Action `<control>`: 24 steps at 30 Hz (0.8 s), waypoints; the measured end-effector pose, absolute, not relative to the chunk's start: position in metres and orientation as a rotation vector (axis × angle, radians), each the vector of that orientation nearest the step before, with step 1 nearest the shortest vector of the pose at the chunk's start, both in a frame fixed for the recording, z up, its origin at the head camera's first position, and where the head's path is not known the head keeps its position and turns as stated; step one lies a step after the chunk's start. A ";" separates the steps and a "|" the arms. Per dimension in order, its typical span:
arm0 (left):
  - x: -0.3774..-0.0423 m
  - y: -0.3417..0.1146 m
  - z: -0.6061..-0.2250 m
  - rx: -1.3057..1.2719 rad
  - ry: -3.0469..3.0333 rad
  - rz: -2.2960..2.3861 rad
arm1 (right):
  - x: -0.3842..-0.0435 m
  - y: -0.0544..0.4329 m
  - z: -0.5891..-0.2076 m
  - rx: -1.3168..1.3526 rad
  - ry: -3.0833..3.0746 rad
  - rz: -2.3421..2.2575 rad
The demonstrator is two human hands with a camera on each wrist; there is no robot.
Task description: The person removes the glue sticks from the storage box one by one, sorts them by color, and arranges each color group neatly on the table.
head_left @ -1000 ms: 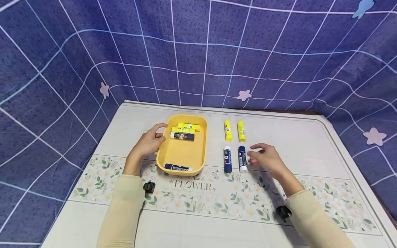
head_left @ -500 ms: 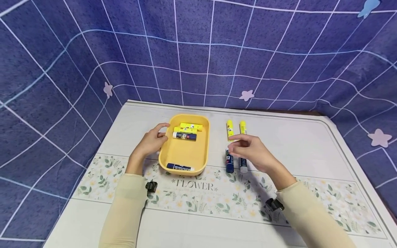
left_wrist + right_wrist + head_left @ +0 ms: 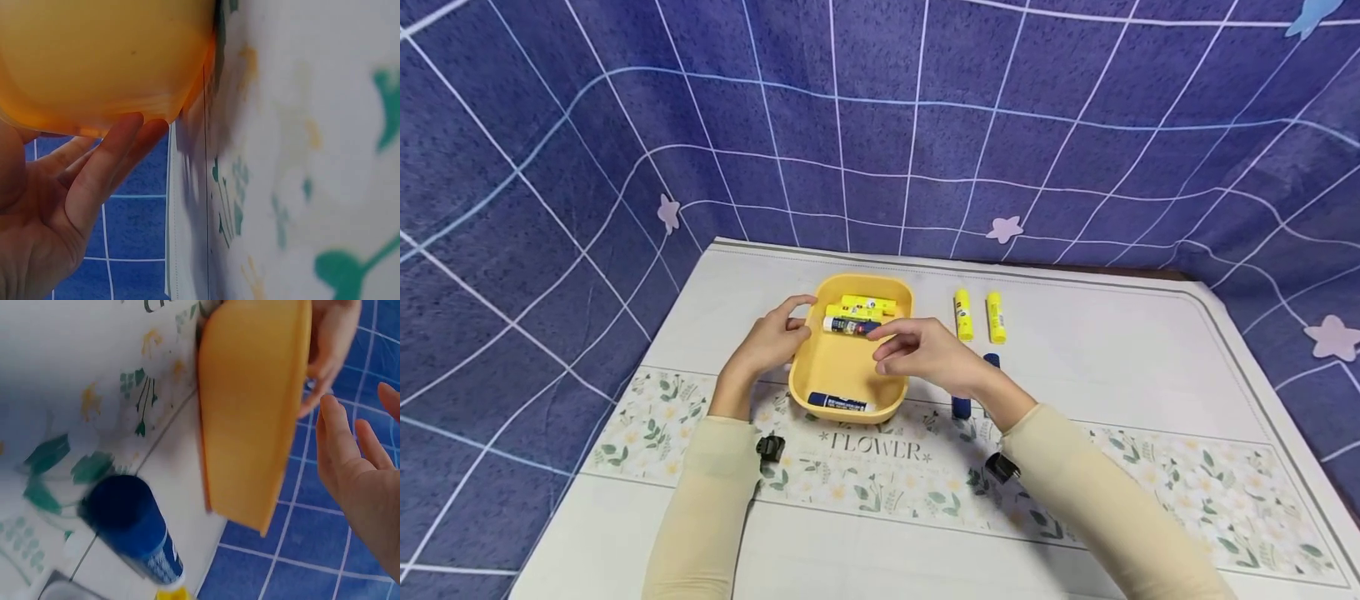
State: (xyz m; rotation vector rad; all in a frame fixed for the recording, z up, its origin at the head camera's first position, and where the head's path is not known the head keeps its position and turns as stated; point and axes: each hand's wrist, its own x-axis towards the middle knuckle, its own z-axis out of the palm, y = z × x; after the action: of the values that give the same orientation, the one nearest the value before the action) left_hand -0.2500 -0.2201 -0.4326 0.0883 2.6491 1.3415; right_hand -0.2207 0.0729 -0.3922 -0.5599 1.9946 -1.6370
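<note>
A yellow-orange tray (image 3: 852, 417) stands on the table with several glue sticks in it: yellow glue sticks (image 3: 868, 302), a navy glue stick (image 3: 850, 326) beside them and a navy glue stick (image 3: 838, 402) near the front wall. At the left rim my left hand (image 3: 767, 337) touches the tray, its fingertips on the outer wall in the left wrist view. My right hand (image 3: 928, 354) hovers over the tray's right rim, thumb and fingers apart, nothing between them. Below its wrist lie navy glue sticks (image 3: 961, 407), mostly hidden by the hand and forearm.
Two yellow glue sticks, one left (image 3: 963, 315) and one right (image 3: 996, 317), lie behind the right hand. A floral printed cloth (image 3: 880, 492) covers the table. A blue gridded curtain (image 3: 880, 142) hangs along the back and sides.
My right hand has travelled left from beside the navy glue sticks to above the tray's right rim. My left hand keeps its place at the tray. The head view has shifted slightly.
</note>
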 end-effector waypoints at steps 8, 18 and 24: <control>-0.250 -0.218 -0.434 0.089 2.649 1.344 | -0.223 0.045 -0.399 -0.557 2.030 -1.459; -0.251 -0.219 -0.432 0.097 2.642 1.354 | -0.224 0.021 -0.402 -0.684 2.217 -1.110; -0.251 -0.219 -0.431 0.089 2.644 1.342 | -0.219 0.009 -0.402 -0.689 2.278 -0.877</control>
State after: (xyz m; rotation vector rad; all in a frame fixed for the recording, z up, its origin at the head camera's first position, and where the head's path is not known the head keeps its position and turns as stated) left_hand -0.2506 -0.2191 -0.4312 0.0891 2.6440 1.3416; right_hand -0.2189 0.0088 -0.4020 -0.6889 2.2783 -0.8767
